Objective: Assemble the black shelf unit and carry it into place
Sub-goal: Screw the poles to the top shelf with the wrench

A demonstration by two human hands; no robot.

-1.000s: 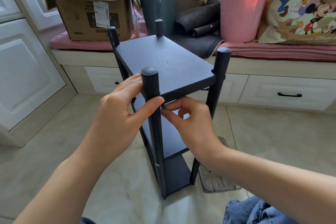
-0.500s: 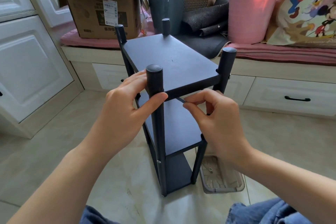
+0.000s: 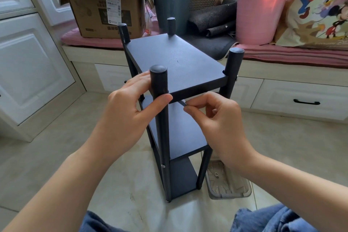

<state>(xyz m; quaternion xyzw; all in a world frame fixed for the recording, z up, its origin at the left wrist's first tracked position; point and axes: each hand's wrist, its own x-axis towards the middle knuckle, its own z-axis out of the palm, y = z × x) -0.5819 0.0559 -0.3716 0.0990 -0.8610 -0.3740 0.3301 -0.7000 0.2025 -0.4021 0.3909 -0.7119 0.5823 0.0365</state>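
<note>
A black shelf unit (image 3: 175,62) stands upright on the tiled floor (image 3: 56,156). The left hand (image 3: 122,111) grips its near front post (image 3: 160,100) just below the top board, thumb across the post. The right hand (image 3: 218,118) pinches a small metal tool (image 3: 183,103) under the board's front edge. A clear plastic tray (image 3: 226,181) lies beside the unit's base.

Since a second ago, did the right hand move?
Yes. The right hand slid rightwards from the near black metal post, pinching a thin tool under the top shelf.
</note>
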